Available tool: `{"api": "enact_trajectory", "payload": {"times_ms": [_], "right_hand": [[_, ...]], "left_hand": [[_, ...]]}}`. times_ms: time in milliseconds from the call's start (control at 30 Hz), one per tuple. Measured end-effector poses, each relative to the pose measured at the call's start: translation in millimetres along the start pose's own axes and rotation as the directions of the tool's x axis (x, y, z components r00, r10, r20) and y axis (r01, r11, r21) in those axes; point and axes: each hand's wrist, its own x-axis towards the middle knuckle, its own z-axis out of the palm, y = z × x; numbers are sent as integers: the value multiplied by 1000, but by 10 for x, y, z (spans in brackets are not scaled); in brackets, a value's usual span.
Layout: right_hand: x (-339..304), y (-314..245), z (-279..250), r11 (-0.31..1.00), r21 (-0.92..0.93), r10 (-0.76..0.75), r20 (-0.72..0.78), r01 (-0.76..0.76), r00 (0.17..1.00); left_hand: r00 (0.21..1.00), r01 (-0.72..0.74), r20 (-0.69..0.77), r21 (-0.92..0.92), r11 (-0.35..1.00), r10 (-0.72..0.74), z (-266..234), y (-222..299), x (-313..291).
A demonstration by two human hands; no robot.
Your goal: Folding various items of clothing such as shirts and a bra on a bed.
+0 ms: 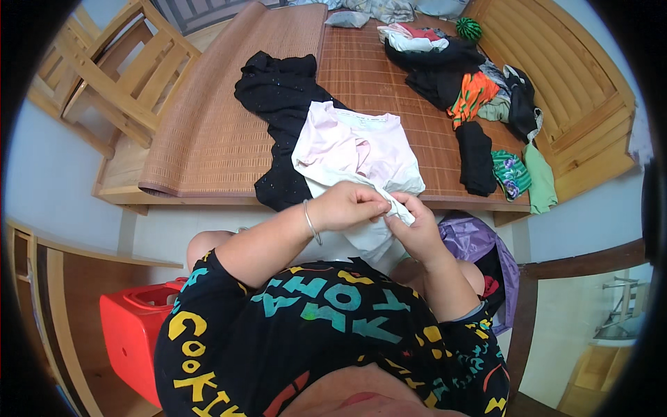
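A pale pink and white shirt (392, 149) lies partly on the bed's near edge, its neckline pointing away from me and its lower part hanging over the edge toward my lap. My left hand (353, 206) pinches a fold of its white cloth with closed fingers. Close beside it, my right hand (417, 226) grips the same bunched fold between thumb and fingers. Under and left of the shirt is a black speckled garment (278, 97), spread lengthwise over the mat and down to the edge.
A brown woven mat (208, 139), partly rolled, covers the bed's left side. Piled clothes (434, 76) lie at the right by a wooden headboard (556, 83), with a folded black garment (476, 158) nearer. A red stool (128, 333) and a purple bag (472, 236) flank me.
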Motion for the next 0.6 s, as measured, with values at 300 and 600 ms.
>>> {"api": "enact_trajectory", "payload": {"times_ms": [300, 600], "right_hand": [[-112, -98, -186, 987, 41, 126, 396, -155, 909], [-79, -22, -378, 987, -159, 78, 481, 0, 873]], "left_hand": [[964, 36, -89, 977, 211, 250, -1099, -357, 979], [899, 79, -81, 997, -23, -431, -1018, 94, 1137]]}}
